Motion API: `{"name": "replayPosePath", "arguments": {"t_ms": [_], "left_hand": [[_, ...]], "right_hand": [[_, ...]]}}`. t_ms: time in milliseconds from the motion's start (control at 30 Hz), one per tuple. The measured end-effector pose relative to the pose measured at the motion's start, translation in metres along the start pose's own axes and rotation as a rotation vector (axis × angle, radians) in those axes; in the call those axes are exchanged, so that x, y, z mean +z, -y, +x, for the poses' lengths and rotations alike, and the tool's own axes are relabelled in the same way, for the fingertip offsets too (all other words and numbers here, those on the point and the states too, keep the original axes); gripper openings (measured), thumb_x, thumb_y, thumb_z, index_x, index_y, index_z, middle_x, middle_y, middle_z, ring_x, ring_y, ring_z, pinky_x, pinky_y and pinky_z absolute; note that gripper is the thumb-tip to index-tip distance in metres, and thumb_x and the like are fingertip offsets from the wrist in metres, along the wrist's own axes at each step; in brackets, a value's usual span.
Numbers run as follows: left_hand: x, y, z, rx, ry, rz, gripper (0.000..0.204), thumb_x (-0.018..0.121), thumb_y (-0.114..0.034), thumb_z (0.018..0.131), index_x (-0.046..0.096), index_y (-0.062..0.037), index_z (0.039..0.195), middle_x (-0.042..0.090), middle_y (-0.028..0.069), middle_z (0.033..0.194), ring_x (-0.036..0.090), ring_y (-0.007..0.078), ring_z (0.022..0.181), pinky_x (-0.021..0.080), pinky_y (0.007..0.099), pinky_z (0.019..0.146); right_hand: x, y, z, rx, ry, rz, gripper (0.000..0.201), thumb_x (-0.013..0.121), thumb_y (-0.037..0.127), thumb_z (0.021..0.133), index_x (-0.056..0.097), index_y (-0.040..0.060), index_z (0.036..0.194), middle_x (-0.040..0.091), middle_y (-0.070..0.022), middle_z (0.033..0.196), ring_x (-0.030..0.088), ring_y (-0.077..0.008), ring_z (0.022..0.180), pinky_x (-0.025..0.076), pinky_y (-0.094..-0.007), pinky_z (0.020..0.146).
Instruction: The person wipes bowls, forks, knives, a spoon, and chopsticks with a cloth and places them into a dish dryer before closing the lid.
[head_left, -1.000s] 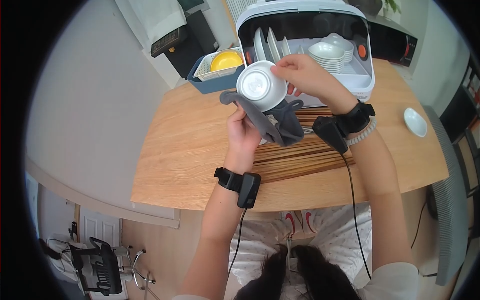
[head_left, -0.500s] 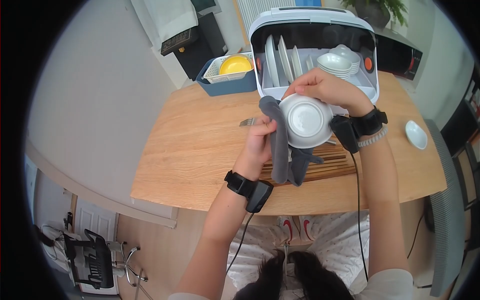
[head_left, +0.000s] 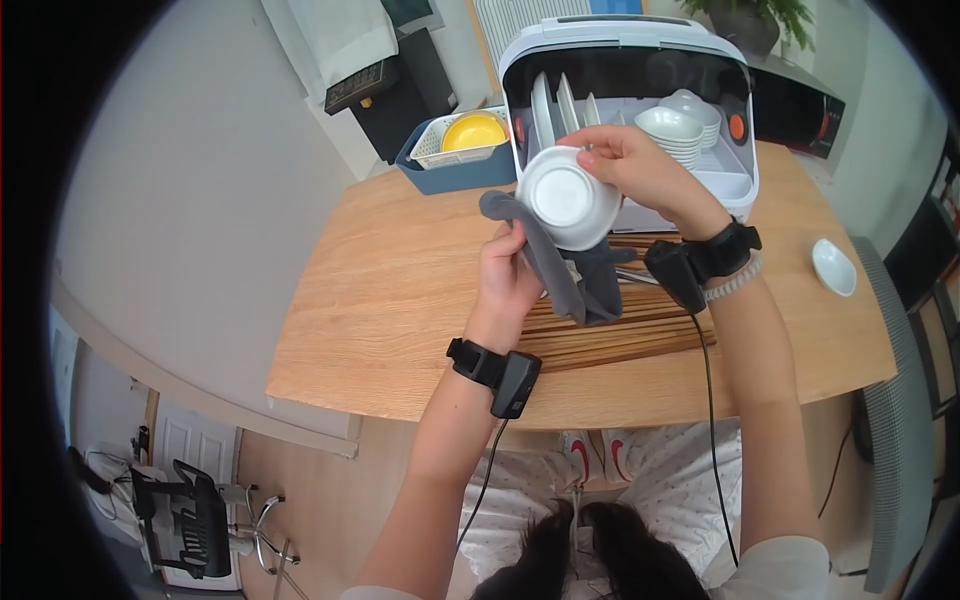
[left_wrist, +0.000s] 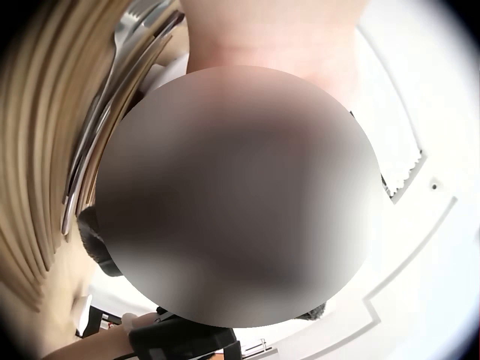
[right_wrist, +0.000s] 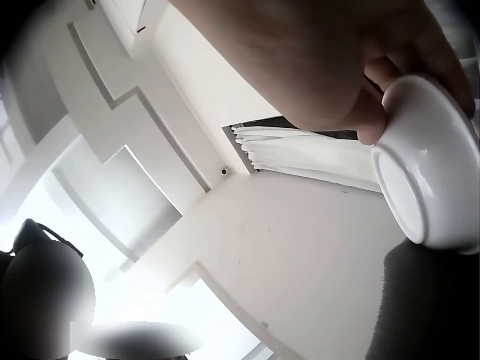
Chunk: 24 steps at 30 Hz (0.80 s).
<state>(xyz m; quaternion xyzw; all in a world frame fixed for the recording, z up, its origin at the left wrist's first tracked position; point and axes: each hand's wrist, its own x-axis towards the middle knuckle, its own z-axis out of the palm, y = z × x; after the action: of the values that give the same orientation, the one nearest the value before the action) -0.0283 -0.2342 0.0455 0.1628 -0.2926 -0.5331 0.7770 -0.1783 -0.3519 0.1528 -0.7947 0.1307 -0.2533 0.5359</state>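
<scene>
A white bowl (head_left: pixel 562 203) is tilted above the table, its foot ring facing up toward the head camera. My right hand (head_left: pixel 645 175) pinches its rim from the far right side, thumb on the outside. A grey cloth (head_left: pixel 597 290) hangs from my left hand (head_left: pixel 508 275), which grips it against the bowl's left side. In the right wrist view, the same bowl (right_wrist: pixel 439 176) has the cloth (right_wrist: pixel 427 307) beneath it. Most of the left wrist view is blurred over, hiding the left fingers there.
Chopsticks (head_left: pixel 620 335) lie across the table (head_left: pixel 370 290) under the hands, with a fork (left_wrist: pixel 124 41) beside them. Behind stands an open white dish cabinet (head_left: pixel 738 205) with upright plates and stacked bowls (head_left: pixel 670 130). A blue basin (head_left: pixel 450 178) sits left, a small white dish (head_left: pixel 833 267) right.
Both hands, with bowl and cloth, moved nearer my body and right, then back up and left. The bowl's tilt shifted along the way; both holds stayed.
</scene>
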Motion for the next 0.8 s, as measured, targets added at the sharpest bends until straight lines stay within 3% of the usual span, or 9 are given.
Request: {"name": "replayPosePath", "arguments": {"t_ms": [67, 167, 300, 367, 400, 567, 667, 733, 800], "left_hand": [[-0.004, 0.002, 0.000, -0.043, 0.061, -0.008, 0.029, 0.049, -0.017, 0.087, 0.046, -0.0024, 0.112, 0.058, 0.0078, 0.104, 0.057, 0.0198, 0.094, 0.046, 0.0346, 0.084], [0.002, 0.006, -0.001, -0.092, 0.105, 0.011, 0.027, 0.051, -0.017, 0.086, 0.049, -0.0036, 0.109, 0.059, 0.0084, 0.103, 0.058, 0.0199, 0.093, 0.046, 0.0336, 0.083], [0.000, 0.005, 0.000, -0.045, 0.123, 0.013, 0.028, 0.049, -0.018, 0.088, 0.048, -0.0035, 0.111, 0.058, 0.0085, 0.106, 0.057, 0.0213, 0.097, 0.045, 0.0358, 0.087], [-0.001, 0.003, 0.000, -0.025, 0.009, -0.075, 0.028, 0.047, -0.018, 0.089, 0.047, -0.0041, 0.113, 0.057, 0.0083, 0.109, 0.055, 0.0214, 0.101, 0.044, 0.0366, 0.089], [-0.002, 0.002, 0.001, -0.003, -0.105, -0.163, 0.029, 0.046, -0.019, 0.089, 0.047, -0.0048, 0.114, 0.056, 0.0081, 0.112, 0.053, 0.0216, 0.104, 0.042, 0.0373, 0.091], [-0.009, -0.003, 0.005, 0.040, -0.120, -0.105, 0.030, 0.044, -0.019, 0.090, 0.047, -0.0078, 0.117, 0.054, 0.0080, 0.117, 0.050, 0.0210, 0.110, 0.040, 0.0377, 0.094], [-0.004, 0.000, 0.003, -0.023, -0.094, -0.144, 0.030, 0.046, -0.018, 0.089, 0.046, -0.0071, 0.116, 0.055, 0.0075, 0.114, 0.053, 0.0214, 0.105, 0.042, 0.0374, 0.091], [0.000, 0.003, -0.001, -0.089, 0.105, -0.014, 0.029, 0.048, -0.015, 0.087, 0.047, -0.0052, 0.114, 0.056, 0.0075, 0.109, 0.056, 0.0207, 0.099, 0.046, 0.0362, 0.086], [0.002, 0.008, -0.001, -0.072, 0.019, 0.020, 0.029, 0.051, -0.012, 0.085, 0.047, -0.0045, 0.112, 0.057, 0.0078, 0.105, 0.057, 0.0195, 0.095, 0.047, 0.0349, 0.082]], "right_hand": [[-0.007, -0.003, 0.001, -0.167, 0.116, -0.042, 0.023, 0.051, 0.011, 0.087, 0.060, 0.0016, 0.105, 0.061, 0.0014, 0.081, 0.056, -0.0047, 0.073, 0.045, -0.0180, 0.062], [-0.014, -0.001, -0.005, -0.190, 0.278, -0.142, 0.024, 0.054, 0.012, 0.085, 0.060, 0.0014, 0.107, 0.062, 0.0007, 0.082, 0.055, -0.0045, 0.074, 0.042, -0.0154, 0.064], [-0.012, 0.012, -0.010, -0.123, 0.194, -0.263, 0.027, 0.057, 0.013, 0.084, 0.058, 0.0011, 0.109, 0.062, 0.0000, 0.082, 0.055, -0.0053, 0.073, 0.043, -0.0176, 0.060], [-0.006, 0.010, -0.007, 0.023, -0.019, -0.135, 0.032, 0.059, 0.015, 0.084, 0.055, 0.0022, 0.112, 0.061, -0.0003, 0.080, 0.056, -0.0060, 0.072, 0.045, -0.0197, 0.058], [-0.005, 0.008, -0.006, 0.020, -0.022, -0.134, 0.032, 0.059, 0.015, 0.084, 0.055, 0.0022, 0.112, 0.061, -0.0003, 0.080, 0.056, -0.0060, 0.072, 0.045, -0.0197, 0.058], [0.003, -0.006, -0.002, -0.091, 0.079, 0.018, 0.033, 0.055, 0.016, 0.085, 0.053, 0.0031, 0.115, 0.063, -0.0032, 0.087, 0.057, -0.0077, 0.077, 0.046, -0.0215, 0.059], [0.002, -0.001, -0.002, -0.218, 0.033, 0.051, 0.034, 0.053, 0.012, 0.085, 0.053, 0.0026, 0.118, 0.063, -0.0060, 0.093, 0.058, -0.0090, 0.082, 0.046, -0.0211, 0.066], [-0.010, -0.002, 0.001, -0.260, 0.115, 0.004, 0.035, 0.053, 0.010, 0.084, 0.052, 0.0030, 0.119, 0.063, -0.0069, 0.094, 0.057, -0.0091, 0.083, 0.045, -0.0205, 0.069], [-0.019, -0.005, 0.000, -0.301, 0.195, -0.043, 0.037, 0.052, 0.009, 0.084, 0.052, 0.0034, 0.120, 0.063, -0.0078, 0.095, 0.057, -0.0092, 0.084, 0.044, -0.0198, 0.071]]}}
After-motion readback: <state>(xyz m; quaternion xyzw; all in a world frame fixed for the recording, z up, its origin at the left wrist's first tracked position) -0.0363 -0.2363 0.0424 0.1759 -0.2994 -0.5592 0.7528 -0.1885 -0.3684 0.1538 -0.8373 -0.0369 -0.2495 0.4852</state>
